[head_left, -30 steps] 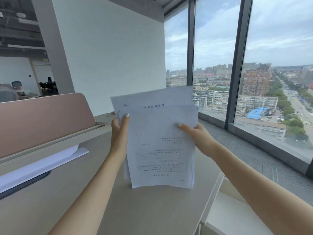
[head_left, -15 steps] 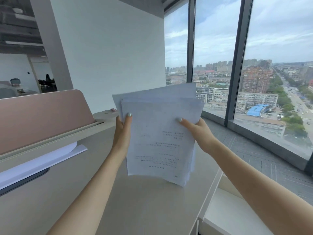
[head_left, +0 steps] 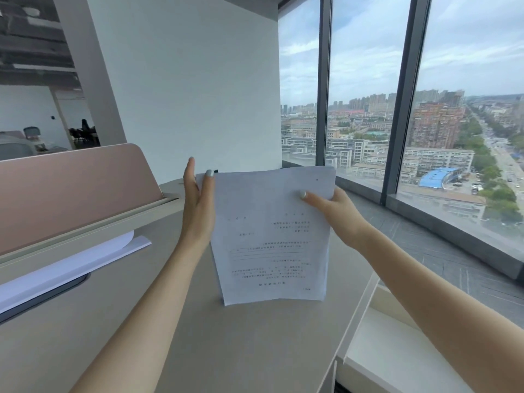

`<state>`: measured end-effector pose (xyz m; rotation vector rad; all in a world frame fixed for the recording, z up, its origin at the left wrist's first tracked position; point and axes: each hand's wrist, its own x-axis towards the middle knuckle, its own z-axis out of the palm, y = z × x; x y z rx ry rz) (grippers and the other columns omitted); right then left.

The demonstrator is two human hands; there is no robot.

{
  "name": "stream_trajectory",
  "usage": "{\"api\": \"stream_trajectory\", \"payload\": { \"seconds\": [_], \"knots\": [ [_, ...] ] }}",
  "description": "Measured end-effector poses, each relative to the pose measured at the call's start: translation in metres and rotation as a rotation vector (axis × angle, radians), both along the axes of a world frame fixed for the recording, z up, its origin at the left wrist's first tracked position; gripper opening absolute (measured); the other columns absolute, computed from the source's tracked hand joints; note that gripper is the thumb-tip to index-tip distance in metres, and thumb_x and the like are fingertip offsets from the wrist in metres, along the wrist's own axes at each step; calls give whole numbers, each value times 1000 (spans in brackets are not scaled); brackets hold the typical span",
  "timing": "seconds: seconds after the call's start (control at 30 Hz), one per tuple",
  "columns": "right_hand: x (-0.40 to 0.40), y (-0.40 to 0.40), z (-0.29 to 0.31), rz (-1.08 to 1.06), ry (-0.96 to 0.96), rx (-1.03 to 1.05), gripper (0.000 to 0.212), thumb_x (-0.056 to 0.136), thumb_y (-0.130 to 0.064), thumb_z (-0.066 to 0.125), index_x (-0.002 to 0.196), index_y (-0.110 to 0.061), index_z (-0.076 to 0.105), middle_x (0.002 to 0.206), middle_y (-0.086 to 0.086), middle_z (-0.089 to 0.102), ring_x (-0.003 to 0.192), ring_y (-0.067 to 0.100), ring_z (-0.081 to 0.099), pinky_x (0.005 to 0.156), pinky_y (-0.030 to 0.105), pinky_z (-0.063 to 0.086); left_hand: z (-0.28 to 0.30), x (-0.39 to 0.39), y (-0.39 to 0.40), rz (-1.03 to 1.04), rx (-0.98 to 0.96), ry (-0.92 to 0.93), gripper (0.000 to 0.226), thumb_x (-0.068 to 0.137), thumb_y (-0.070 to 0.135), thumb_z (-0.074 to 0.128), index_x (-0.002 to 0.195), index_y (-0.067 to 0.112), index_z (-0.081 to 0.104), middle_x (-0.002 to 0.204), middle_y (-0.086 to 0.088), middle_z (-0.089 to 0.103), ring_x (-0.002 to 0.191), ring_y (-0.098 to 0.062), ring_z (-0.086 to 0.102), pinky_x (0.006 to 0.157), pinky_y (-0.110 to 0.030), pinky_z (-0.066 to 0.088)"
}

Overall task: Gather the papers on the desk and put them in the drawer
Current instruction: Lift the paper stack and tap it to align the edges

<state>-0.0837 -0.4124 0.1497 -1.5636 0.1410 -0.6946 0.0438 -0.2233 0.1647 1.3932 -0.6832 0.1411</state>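
Observation:
I hold a small stack of white printed papers [head_left: 272, 239] upright above the beige desk [head_left: 226, 350], its lower edge just over the desktop. My right hand [head_left: 337, 214] pinches the stack's upper right corner, thumb on the front. My left hand [head_left: 198, 202] lies flat against the stack's left edge, thumb on the front and fingers stretched upward. More white paper [head_left: 71, 268] lies at the left under the partition's ledge. An open white drawer [head_left: 397, 350] shows at the lower right, beside the desk.
A pink partition panel [head_left: 73, 191] rises along the desk's left side. A white wall [head_left: 192, 80] stands behind. Tall windows [head_left: 368, 80] with dark frames and a grey sill fill the right. A dark slot [head_left: 42, 299] sits in the desktop at the left.
The sheets, fanned out before, have been squared into one aligned stack and lowered toward the desk. My left hand shifted from gripping to pressing flat on the left edge.

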Motion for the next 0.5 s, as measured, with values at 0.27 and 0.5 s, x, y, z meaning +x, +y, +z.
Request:
{"api": "stream_trajectory", "payload": {
  "seconds": [0.27,0.5],
  "knots": [
    [7,7,-5,-151,-47,62,5,78,-21,71,75,-16,70,70,-7,74,67,13,71,70,34,59,-6,3,0,-67,51,26,43,95,39,34,135,24,35,128,14,48,111,5,48,94,-14,38],
    [-3,-1,-16,16,65,89,14,80,-22,69,93,-17,71,99,5,75,90,21,72,81,37,58,-58,4,-1,-120,113,143,48,92,50,29,136,29,35,134,21,40,126,0,38,103,-24,26]
  ]
}}
